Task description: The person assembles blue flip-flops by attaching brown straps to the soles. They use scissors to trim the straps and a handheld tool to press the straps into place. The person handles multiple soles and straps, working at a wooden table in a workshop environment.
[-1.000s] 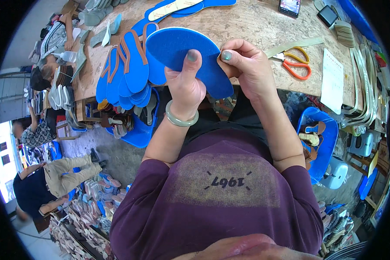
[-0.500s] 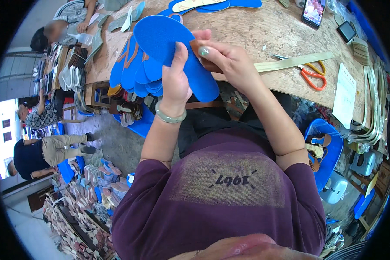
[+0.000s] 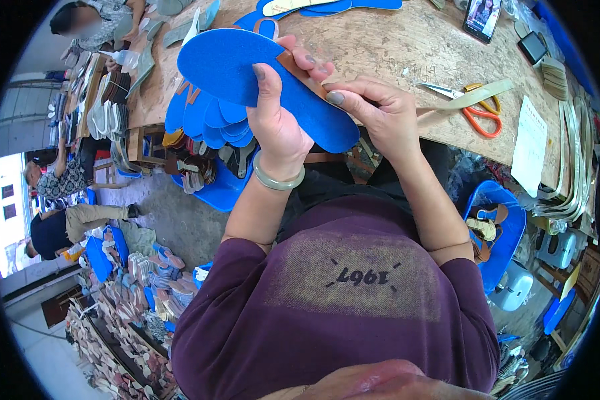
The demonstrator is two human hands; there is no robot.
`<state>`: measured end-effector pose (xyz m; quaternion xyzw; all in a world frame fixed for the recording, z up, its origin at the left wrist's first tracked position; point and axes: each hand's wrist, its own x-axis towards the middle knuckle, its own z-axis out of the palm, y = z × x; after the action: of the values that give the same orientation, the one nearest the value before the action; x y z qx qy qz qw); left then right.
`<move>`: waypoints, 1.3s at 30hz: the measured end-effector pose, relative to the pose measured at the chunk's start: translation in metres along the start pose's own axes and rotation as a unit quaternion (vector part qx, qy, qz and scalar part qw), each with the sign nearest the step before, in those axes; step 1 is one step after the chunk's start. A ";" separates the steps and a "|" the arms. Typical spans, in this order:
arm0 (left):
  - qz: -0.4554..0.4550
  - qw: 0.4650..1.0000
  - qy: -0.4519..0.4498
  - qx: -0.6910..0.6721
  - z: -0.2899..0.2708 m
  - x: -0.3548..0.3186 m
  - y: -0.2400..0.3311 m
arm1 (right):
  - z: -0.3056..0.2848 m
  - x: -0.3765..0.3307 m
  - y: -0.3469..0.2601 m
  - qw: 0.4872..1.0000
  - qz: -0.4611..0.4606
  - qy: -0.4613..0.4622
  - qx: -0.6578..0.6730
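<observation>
A blue shoe insole (image 3: 223, 67) is tilted above the table's near edge, gripped by my left hand (image 3: 277, 130) with the thumb across its face and the fingers behind its far side. Along that far edge lies a brown strap (image 3: 293, 67), partly hidden by fingers. My right hand (image 3: 383, 113) pinches the strap at the insole's edge between thumb and forefinger. Several more blue insoles (image 3: 213, 120), some with brown straps, are fanned out left of my left hand. Scissors with orange handles (image 3: 481, 123) rest on the table right of my right hand.
A pale strip (image 3: 490, 90) crosses the scissors on the wooden table (image 3: 380, 50). A phone (image 3: 482, 19), a paper sheet (image 3: 531, 143) and bundled strips (image 3: 570, 167) lie to the right. A blue tub (image 3: 507, 250) stands below. People (image 3: 53, 230) are at the left.
The insole has swung to a flatter slant, its near end moving right. My right hand has slid right and down along its edge, and the brown strap now lies along that edge.
</observation>
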<state>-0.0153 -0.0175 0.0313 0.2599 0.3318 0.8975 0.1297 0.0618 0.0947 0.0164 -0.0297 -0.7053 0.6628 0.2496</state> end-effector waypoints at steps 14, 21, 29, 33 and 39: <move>-0.062 0.996 0.051 0.035 -0.002 -0.012 -0.018 | 0.006 0.005 -0.001 0.993 0.104 -0.007 0.047; -0.027 0.995 0.088 0.036 -0.005 -0.008 -0.008 | -0.012 -0.015 0.008 0.985 0.139 0.014 0.102; -0.040 0.985 -0.071 -0.152 -0.021 -0.003 -0.005 | -0.013 -0.025 -0.006 0.995 0.097 -0.005 -0.010; -0.120 0.992 0.029 0.022 -0.001 -0.012 0.001 | -0.034 -0.008 -0.014 0.979 -0.060 -0.075 -0.180; 0.269 0.591 -0.304 0.697 0.027 0.011 0.053 | -0.082 0.039 -0.051 0.890 -0.178 -0.139 -0.396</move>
<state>-0.0124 -0.0381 0.0880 0.6063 0.7121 0.2555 -0.2452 0.0749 0.1790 0.0769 0.0925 -0.9304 0.2698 0.2304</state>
